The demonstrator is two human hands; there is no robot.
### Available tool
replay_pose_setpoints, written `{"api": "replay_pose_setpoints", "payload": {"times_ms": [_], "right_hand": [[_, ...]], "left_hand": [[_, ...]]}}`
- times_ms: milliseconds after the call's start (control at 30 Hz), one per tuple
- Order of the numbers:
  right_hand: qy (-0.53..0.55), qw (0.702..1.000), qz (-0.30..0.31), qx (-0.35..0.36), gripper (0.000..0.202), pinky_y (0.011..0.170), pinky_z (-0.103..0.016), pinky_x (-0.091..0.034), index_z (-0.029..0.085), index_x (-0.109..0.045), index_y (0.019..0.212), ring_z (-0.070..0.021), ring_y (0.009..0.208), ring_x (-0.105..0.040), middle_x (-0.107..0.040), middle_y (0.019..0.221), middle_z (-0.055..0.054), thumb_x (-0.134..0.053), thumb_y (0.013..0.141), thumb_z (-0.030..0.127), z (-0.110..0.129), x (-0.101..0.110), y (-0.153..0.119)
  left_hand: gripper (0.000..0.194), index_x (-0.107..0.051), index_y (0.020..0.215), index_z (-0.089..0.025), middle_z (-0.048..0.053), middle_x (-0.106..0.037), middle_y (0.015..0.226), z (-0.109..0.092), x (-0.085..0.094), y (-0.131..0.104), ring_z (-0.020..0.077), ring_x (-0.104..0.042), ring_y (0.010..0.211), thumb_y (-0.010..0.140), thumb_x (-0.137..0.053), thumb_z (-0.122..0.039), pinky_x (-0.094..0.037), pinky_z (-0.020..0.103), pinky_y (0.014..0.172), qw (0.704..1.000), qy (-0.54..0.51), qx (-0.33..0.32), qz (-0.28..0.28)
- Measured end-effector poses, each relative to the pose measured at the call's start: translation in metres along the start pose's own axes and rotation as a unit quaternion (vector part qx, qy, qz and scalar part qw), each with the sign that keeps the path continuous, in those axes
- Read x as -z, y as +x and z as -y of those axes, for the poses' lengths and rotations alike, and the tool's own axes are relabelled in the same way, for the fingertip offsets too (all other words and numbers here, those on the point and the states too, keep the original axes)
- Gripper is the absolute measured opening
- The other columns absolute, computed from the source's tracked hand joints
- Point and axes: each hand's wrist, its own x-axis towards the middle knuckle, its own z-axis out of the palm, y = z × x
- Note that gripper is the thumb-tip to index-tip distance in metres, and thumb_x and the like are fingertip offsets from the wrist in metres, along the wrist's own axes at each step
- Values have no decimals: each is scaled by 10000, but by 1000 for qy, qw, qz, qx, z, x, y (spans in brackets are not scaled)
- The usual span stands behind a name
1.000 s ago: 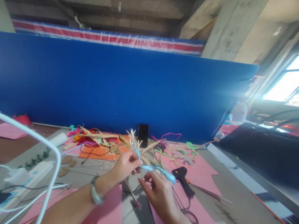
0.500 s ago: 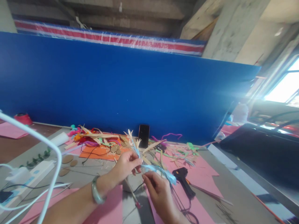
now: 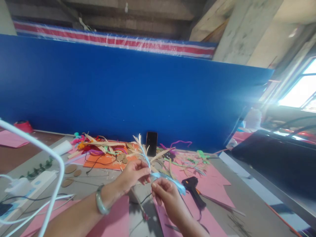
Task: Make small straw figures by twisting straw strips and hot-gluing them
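Note:
My left hand [image 3: 136, 172] pinches a thin stem wrapped in a light blue strip [image 3: 144, 154]. Pale husk-like pieces [image 3: 138, 141] fan out from the top of that stem. Close on the right, my right hand [image 3: 166, 193] has its thumb and fingertips pressed together on the strip's thin lower part. The loose, wide end of the light blue strip [image 3: 177, 185] trails behind its knuckles towards a black glue gun [image 3: 195, 192]. Below the hands, another thin stick [image 3: 140, 204] with a reddish tip lies on the table. The exact grip points are partly hidden by the fingers.
A dark phone [image 3: 151, 144] stands against the blue panel [image 3: 138, 92]. Colourful scraps lie on an orange sheet [image 3: 98, 161] at left, more on a pink sheet [image 3: 214, 174] at right. A white power strip [image 3: 34, 191] and a white curved tube [image 3: 58, 158] occupy the left side.
My right hand has turned and moved slightly, with the blue strip's loose end shifting a little. The stem in my left hand has tilted slightly, its husk top spreading more.

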Motion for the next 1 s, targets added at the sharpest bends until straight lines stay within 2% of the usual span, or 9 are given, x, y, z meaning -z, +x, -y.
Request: {"api": "replay_pose_setpoints", "payload": {"times_ms": [233,433,600,700,833,933,1000], "right_hand": [[148,986,53,-51,330,403,-161,-173,149,-577,678,-8,378,-327,-563,539,44,-803,746,379,5,-1,0],[222,966,113,-70,317,398,-165,-171,143,-571,668,7,352,-266,-558,534,44,-778,785,353,4,-1,-1],[229,961,134,-75,318,397,-168,-176,143,-568,653,10,341,-248,-517,502,63,-763,800,347,2,-2,-1],[181,978,87,-60,330,387,-168,-155,149,-576,663,-2,357,-289,-542,516,49,-793,755,381,-1,-2,-1],[35,999,-5,8,351,380,-173,-195,155,-607,674,-25,372,-346,-567,525,35,-789,734,449,-3,-3,-3],[-63,993,-68,76,339,409,-191,-286,160,-642,670,-60,426,-413,-587,548,19,-794,716,458,-3,-6,-6],[-97,985,-87,110,320,448,-207,-337,165,-667,668,-90,482,-458,-594,557,7,-772,737,459,-3,-7,-7]], "left_hand": [[151,-652,843,-124,24,-680,662,6,6,1,135,-656,616,720,-725,-174,-475,223,574,997,-44,-23,51],[178,-644,789,-139,0,-663,666,6,7,0,129,-652,608,709,-788,-207,-477,235,587,994,-82,-22,75],[187,-639,769,-147,-2,-666,623,5,3,0,121,-636,570,721,-793,-242,-458,217,538,995,-74,-31,58],[199,-624,718,-146,-2,-654,572,3,1,-1,120,-620,542,721,-788,-258,-467,223,540,998,-47,-31,37],[225,-589,724,-167,-26,-641,560,4,1,-2,110,-604,525,710,-791,-265,-468,217,531,999,-48,-25,0],[222,-585,752,-173,-32,-643,587,10,2,-2,111,-613,542,719,-784,-265,-475,219,543,998,-52,-29,2],[213,-588,763,-172,-28,-648,607,14,2,-1,112,-618,554,732,-774,-271,-481,225,556,998,-44,-35,8]]}}
